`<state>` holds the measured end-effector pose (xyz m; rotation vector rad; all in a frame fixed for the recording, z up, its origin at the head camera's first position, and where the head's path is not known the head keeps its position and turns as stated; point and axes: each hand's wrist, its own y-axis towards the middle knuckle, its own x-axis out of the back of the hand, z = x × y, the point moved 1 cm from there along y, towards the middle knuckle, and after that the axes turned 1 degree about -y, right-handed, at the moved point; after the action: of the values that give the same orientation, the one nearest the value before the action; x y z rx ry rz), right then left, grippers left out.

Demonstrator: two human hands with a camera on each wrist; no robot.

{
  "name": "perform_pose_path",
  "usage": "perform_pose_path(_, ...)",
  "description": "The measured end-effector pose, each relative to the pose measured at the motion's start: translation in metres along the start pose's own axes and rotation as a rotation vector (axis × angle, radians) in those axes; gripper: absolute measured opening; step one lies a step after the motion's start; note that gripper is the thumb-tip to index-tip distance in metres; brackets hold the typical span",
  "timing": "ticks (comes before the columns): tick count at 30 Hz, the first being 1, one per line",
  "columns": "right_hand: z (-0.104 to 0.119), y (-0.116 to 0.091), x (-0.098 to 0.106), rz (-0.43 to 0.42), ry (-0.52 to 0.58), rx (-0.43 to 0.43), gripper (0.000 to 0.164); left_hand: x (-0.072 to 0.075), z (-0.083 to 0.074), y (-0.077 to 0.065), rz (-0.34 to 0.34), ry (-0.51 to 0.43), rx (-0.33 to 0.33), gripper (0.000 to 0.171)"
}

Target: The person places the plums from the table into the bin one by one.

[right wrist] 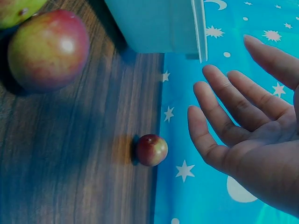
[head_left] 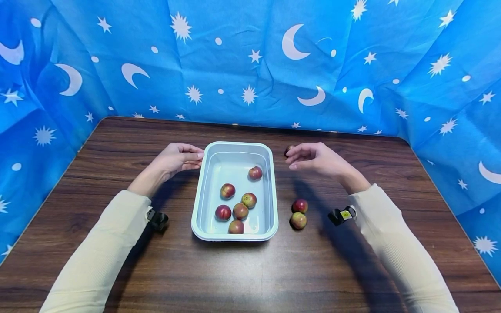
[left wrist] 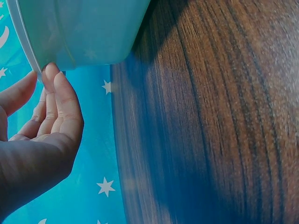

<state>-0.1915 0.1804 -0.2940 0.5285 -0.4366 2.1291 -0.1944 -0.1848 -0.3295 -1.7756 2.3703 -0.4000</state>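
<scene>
A pale plastic tub (head_left: 235, 235) with several red and yellow-green plums (head_left: 223, 212) in it stands mid-table. At its far left corner my left hand (head_left: 178, 161) pinches the rim, thumb on one side and fingertips on the other in the left wrist view. My right hand (head_left: 317, 160) hovers to the right of the tub, fingers loosely extended and holding nothing. Partly hidden behind those fingers is a single plum (head_left: 288, 149); the right wrist view has this small plum (right wrist: 152, 150) whole, near the table's far edge.
To the right of the tub, nearer the front, a red plum (head_left: 300, 205) and a yellow-green plum (head_left: 298, 221) lie side by side on the dark wooden table (head_left: 242, 278). A blue curtain (head_left: 250, 65) with moons and stars encloses the back and sides.
</scene>
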Motion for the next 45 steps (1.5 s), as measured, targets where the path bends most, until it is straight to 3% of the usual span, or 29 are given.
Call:
perform_pose_path(21, -0.027, -0.014, -0.005, 0.011, 0.019, -0.046, 0.034, 0.002, 0.002, 0.002, -0.006, -0.023, -0.009, 0.034)
perform_pose_path(45, -0.059, -0.044, -0.021, 0.106, 0.175, -0.128, 0.037, 0.002, 0.003, 0.002, 0.0, -0.025, -0.005, 0.032)
